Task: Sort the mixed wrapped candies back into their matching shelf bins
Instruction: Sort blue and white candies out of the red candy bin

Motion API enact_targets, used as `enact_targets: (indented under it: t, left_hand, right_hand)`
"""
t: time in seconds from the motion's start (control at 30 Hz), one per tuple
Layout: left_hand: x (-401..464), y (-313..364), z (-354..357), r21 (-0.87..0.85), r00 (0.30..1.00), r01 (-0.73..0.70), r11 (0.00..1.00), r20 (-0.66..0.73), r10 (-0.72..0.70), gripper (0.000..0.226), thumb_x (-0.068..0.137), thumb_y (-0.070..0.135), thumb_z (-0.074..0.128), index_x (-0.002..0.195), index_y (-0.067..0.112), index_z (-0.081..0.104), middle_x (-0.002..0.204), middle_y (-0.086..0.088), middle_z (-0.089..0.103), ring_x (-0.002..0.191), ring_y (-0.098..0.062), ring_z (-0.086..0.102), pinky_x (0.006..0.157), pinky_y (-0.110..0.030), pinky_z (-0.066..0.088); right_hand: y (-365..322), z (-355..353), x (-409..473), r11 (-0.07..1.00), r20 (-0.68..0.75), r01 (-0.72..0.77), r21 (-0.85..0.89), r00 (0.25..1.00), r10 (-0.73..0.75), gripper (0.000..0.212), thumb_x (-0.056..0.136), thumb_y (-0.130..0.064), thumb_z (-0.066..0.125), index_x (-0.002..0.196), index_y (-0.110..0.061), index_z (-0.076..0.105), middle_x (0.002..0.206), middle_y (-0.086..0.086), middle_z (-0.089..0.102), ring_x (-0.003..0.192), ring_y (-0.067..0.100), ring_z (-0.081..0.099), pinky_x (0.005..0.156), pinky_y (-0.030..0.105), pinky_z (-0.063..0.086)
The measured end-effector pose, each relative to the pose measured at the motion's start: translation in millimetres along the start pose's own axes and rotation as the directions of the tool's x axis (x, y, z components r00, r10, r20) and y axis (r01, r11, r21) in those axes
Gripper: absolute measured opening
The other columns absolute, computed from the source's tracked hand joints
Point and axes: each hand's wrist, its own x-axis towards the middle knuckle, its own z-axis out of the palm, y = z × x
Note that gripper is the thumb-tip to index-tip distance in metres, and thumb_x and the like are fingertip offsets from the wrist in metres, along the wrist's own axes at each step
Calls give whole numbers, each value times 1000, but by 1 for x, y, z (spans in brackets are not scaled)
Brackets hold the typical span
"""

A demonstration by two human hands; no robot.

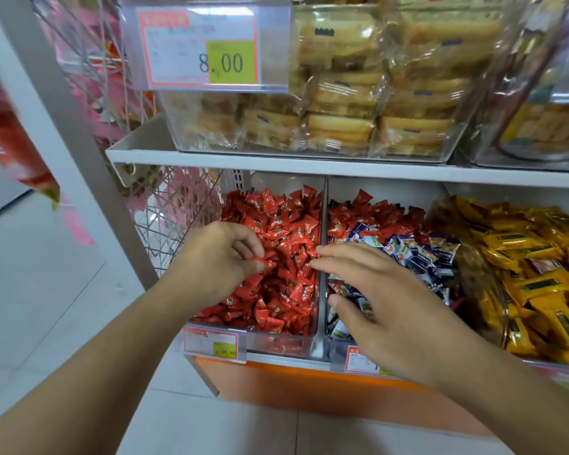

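Head view, lower shelf. Three clear bins side by side: the red candy bin (278, 339) at left, the mixed bin (329, 336) in the middle, holding blue-and-white wrapped candies (404, 251) with red wrapped candies (375, 211) strewn among them and heaped toward its back, and a bin of yellow packets (532, 257) at right. Left hand (220, 257) hovers over the red candy bin, fingers curled, thumb and forefinger pinching one red candy (263, 259) just above the pile; the piece lies roughly level, long axis left to right. Right hand (385, 300) is spread flat, fingers straight and pointing left across the divider (325, 224) between the two bins, fingertips (316, 262) reaching over the red pile, palm above the front of the mixed bin; it appears to hold nothing, though its underside is hidden. Judgement: the pinched red candy is already over its matching bin, so letting go straight down would suffice. The remaining strays, red pieces in the mixed bin, lie behind and to the right of the right hand, on its own side of the divider, so that hand is the nearer one for the next pick; the transfer direction is leftward over the divider. Many reds remain, so sorting looks far from finished.
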Motion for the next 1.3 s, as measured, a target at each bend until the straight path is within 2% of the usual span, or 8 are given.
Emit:
enact_targets:
  t: [0.2,0.33,0.6,0.73,0.83,1.0,1.17,1.3]
  left_hand:
    - [-2,-1,-4,-70,1000,-1,998,-25,0,23,79,20,88,75,36,73,76,15,69,70,-1,64,71,-23,53]
    - [-5,-3,-12,13,999,-8,1000,45,8,29,87,16,80,84,43,74,84,14,74,73,-1,69,70,-28,58]
    - [-12,-3,-16,131,998,-58,990,-7,60,43,91,5,70,98,47,71,104,19,67,88,-3,66,75,-29,59]
    - [-10,-6,-11,308,981,-191,932,91,171,65,82,21,85,137,44,58,144,20,47,132,-6,48,107,-17,33]
    - [-8,-10,-5,352,967,-195,916,223,121,87,73,40,91,148,46,46,158,19,35,144,-8,37,114,-22,27]
    - [-3,-11,13,405,969,-231,885,181,170,59,74,33,90,129,37,67,128,17,57,116,-6,55,95,-15,37]
    - [-1,-6,22,316,985,-174,933,46,168,21,84,17,81,91,36,78,101,15,67,87,-6,62,86,-27,54]
    - [0,-3,6,138,988,-87,987,-112,103,18,89,22,80,86,39,75,87,17,67,60,0,62,50,-12,45]
  right_hand:
    - [2,0,0,1000,3,5,-3,1000,-5,48,105,-34,50,151,-43,43,154,-38,27,145,-17,10,110,0,1]
    - [4,0,1,1000,-3,9,5,1000,-9,47,104,-31,53,149,-42,46,152,-37,31,143,-18,13,110,-1,0]
    - [4,1,2,1000,-8,8,3,1000,-8,46,103,-28,55,147,-41,49,151,-36,35,142,-17,17,109,-1,1]
    - [3,0,1,1000,-1,2,-6,1000,-2,48,104,-29,55,149,-42,47,152,-36,33,142,-17,15,108,-3,0]
    - [3,1,2,1000,-1,-1,-1,1000,1,49,104,-29,54,150,-43,45,153,-37,31,142,-17,14,108,-2,0]
    - [3,1,1,1000,1,-7,0,1000,7,49,103,-29,54,150,-43,45,153,-37,30,142,-17,14,108,-3,0]
    - [3,0,1,1000,4,-5,2,1000,5,49,104,-29,54,150,-44,45,153,-37,30,141,-18,14,106,-4,-1]
    - [3,-2,1,1000,8,-4,0,1000,4,49,104,-29,54,150,-44,45,153,-37,31,140,-18,15,106,-4,-2]
